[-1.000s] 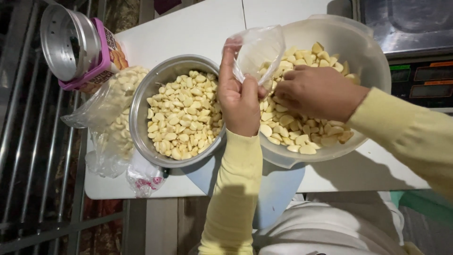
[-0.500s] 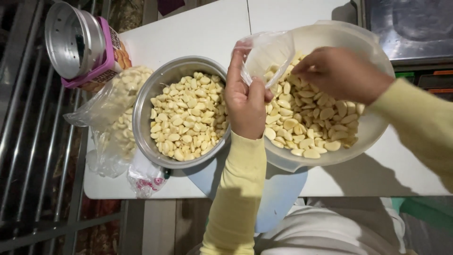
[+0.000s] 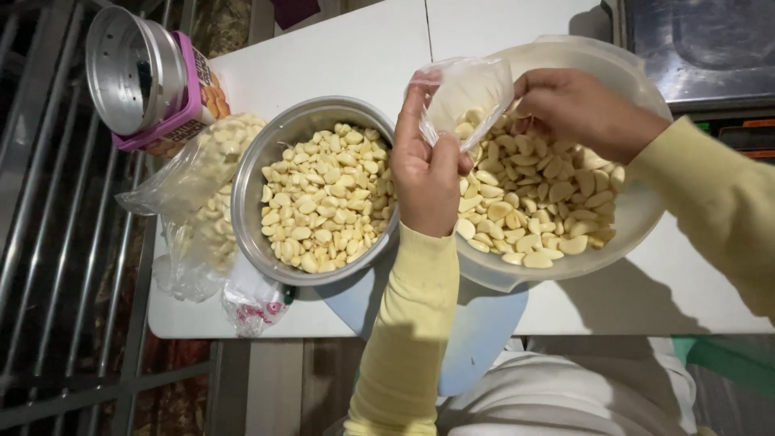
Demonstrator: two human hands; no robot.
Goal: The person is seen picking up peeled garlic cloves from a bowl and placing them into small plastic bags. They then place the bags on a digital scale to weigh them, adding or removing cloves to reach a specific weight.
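My left hand [image 3: 425, 169] grips the lower edge of a small clear plastic bag [image 3: 467, 90] holding a few peeled garlic cloves. My right hand [image 3: 577, 106] pinches the bag's other edge, with its fingertips at the bag's mouth. Both hands hover over a large translucent plastic bowl [image 3: 638, 202] heaped with peeled garlic cloves [image 3: 541, 202]. To the left stands a round metal bowl [image 3: 258, 169], also full of peeled cloves [image 3: 323, 198]. Both bowls rest on a white table [image 3: 670, 299].
Clear bags of garlic [image 3: 206, 182] lie at the table's left edge. A metal container [image 3: 133, 69] on a pink box sits at the far left corner. Metal railing [image 3: 48, 266] runs along the left. A steel appliance [image 3: 702, 44] stands top right.
My right hand lifted out of the cloves in the plastic bowl and came up to the bag's mouth. My left hand kept holding the bag in place.
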